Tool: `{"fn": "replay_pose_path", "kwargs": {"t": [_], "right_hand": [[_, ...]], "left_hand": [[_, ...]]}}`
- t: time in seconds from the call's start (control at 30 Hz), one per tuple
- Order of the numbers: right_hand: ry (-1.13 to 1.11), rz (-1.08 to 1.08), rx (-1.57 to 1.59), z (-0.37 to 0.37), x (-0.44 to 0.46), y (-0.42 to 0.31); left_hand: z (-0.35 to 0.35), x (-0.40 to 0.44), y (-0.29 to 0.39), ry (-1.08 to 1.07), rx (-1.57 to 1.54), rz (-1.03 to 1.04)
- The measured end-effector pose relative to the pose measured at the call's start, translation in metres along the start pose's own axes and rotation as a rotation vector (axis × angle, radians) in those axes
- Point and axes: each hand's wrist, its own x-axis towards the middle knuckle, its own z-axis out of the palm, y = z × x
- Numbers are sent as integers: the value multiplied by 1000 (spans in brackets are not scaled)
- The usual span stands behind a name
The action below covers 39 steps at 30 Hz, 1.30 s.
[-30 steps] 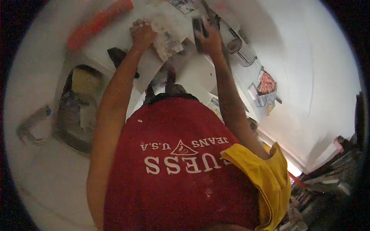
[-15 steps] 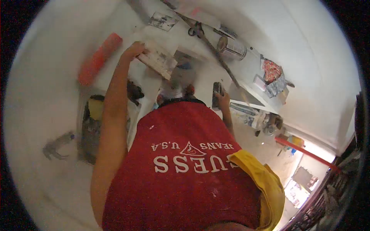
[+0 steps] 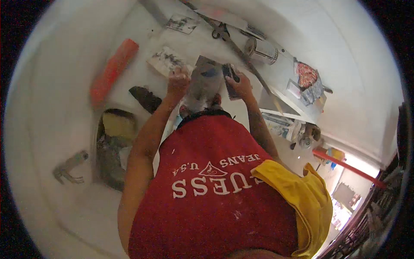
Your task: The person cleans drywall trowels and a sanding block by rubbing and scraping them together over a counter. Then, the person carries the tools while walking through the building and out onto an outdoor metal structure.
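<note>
In the head view, my right hand (image 3: 242, 84) is wrapped round a dark, flat block-like tool (image 3: 232, 82) with a raised handle. My left hand (image 3: 177, 80) has its fingers curled at the near right corner of a pale board (image 3: 167, 59) with dark smears. Whether those fingers grip the board or something small, I cannot make out. Between my hands is a grey rectangular piece (image 3: 204, 77) with a dark patch. A black, irregular piece (image 3: 145, 98) lies left of my left forearm.
On the left are a red bar-shaped object (image 3: 114, 71), a tub (image 3: 98, 149) with a yellowish block, and a hammer (image 3: 70, 167). A long stick (image 3: 241, 58) runs diagonally past scissors (image 3: 221, 31) and a metal can (image 3: 261, 51). An open box (image 3: 317, 101) stands at right.
My left hand has moved right and nearer, from the board's far left end to its near right corner. The board now looks flatter. My right hand has brought the dark tool up and left.
</note>
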Motion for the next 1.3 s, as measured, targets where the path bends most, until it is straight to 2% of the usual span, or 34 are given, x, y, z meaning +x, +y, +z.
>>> {"fn": "replay_pose_path", "kwargs": {"t": [0.07,0.13,0.23,0.3,0.33,0.37,0.4,0.47,0.53,0.63,0.73,0.83,0.9,0.93,1.0,1.07,1.13,1.2,1.27,1.3], "right_hand": [[-46,-22,15,4,9,-13],[-88,-37,6,2,18,-49],[-123,-188,-193,30,37,-59],[-69,-421,-203,48,45,-80],[-34,-540,-205,58,51,-93],[-57,-527,-212,72,56,-101],[-80,-517,-221,88,62,-110],[-137,-498,-244,118,72,-125],[-202,-491,-276,136,86,-133],[-136,-471,-343,139,66,-127],[-136,-500,-270,126,39,-113],[-222,-455,-339,151,79,-120],[27,-681,-218,188,148,-140],[-11,-638,-239,189,159,-155],[-90,-555,-288,185,170,-177],[-207,-444,-331,156,131,-164],[-75,-580,-291,131,74,-123],[-147,-602,-254,138,82,-104],[-233,-508,-211,144,101,-117],[-289,-451,-186,157,140,-147]], "left_hand": [[13,-10,9,6,-77,-46],[21,-16,14,159,-52,-98],[29,-28,19,251,-81,-202],[10,-17,-10,-95,-101,-352],[16,-11,-30,-61,-133,-413],[21,-5,-50,-24,-166,-473],[45,-1,-75,218,-223,-519],[67,5,-91,450,-227,-615],[78,20,-86,433,-119,-728],[100,31,-84,311,-111,-852],[92,25,-89,330,-198,-754],[78,30,-87,326,-302,-790],[54,36,-90,357,-404,-820],[48,35,-87,373,-461,-831],[62,29,-83,354,-368,-782],[66,30,-93,357,-335,-725],[61,31,-92,360,-391,-677],[61,37,-92,433,-380,-748],[55,34,-84,387,-454,-796],[52,34,-84,336,-513,-838]]}}
